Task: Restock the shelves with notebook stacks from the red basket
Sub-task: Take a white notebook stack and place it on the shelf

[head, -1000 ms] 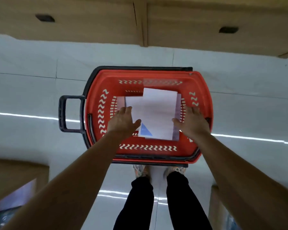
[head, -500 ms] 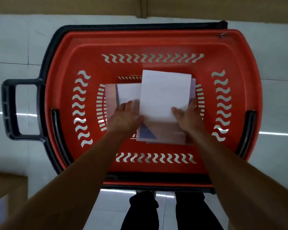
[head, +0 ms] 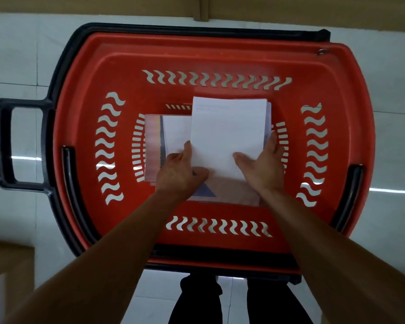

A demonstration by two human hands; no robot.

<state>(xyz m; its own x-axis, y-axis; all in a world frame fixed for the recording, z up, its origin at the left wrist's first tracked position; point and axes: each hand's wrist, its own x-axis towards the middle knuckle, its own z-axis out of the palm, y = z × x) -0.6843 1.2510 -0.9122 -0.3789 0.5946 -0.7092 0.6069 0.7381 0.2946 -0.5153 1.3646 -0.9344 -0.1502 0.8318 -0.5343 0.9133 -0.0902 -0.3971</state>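
Observation:
The red basket (head: 197, 52) stands on the floor right below me. Inside it lies a white-covered notebook stack (head: 227, 132) on top of other notebooks, one with a blue triangle (head: 206, 191) on its cover. My left hand (head: 180, 170) grips the stack's left edge near the front corner, thumb on the cover. My right hand (head: 263, 164) holds the right edge, thumb on top and fingers along the side. A further notebook stack (head: 153, 146) with a pinkish cover lies at the left of the basket floor.
The basket's black pull handle (head: 0, 141) sticks out to the left. A wooden shelf base (head: 103, 5) runs along the far side of the white tiled floor. A brown shelf corner (head: 7, 260) sits at lower left. My legs (head: 197, 300) stand just behind the basket.
The view has dropped closer to the basket. Both hands went from reaching beside the white stack to closing on its left and right edges.

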